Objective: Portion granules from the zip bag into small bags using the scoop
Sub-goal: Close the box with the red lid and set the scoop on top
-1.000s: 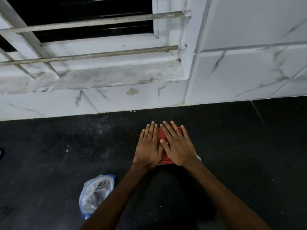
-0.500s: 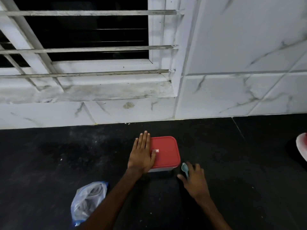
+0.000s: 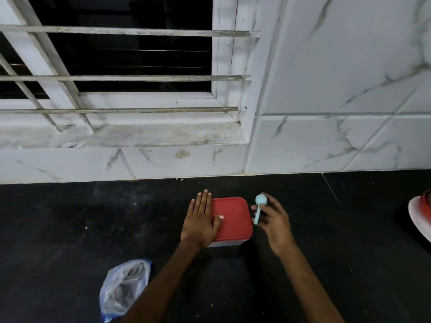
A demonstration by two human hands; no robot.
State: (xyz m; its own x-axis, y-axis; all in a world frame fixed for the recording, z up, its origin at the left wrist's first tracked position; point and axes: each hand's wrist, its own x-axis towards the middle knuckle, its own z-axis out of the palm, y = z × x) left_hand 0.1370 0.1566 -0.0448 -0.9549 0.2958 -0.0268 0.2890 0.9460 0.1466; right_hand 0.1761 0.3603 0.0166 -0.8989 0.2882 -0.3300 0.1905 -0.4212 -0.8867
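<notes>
Hands over dark countertop, seen from the head view. Left hand lies flat, palm down, fingers straight and together, on the left part of a red lid; its thumb reaches toward the small white mark at the lid's centre. The lid sits closed on a pale box, of which only a strip of wall shows under the near edge. Right hand is just right of the box, fingers loosely curled, pinching the handle of a light blue scoop. The scoop's round bowl points toward the wall, handle end back toward the person; contents of the bowl, cannot tell. Zip bag lies on the countertop at near left, beside the left forearm and well apart from the box; clear crumpled plastic, blue edge, dark contents. White veined tiles behind; barred window upper left. Red-and-white object cut off at right edge.
</notes>
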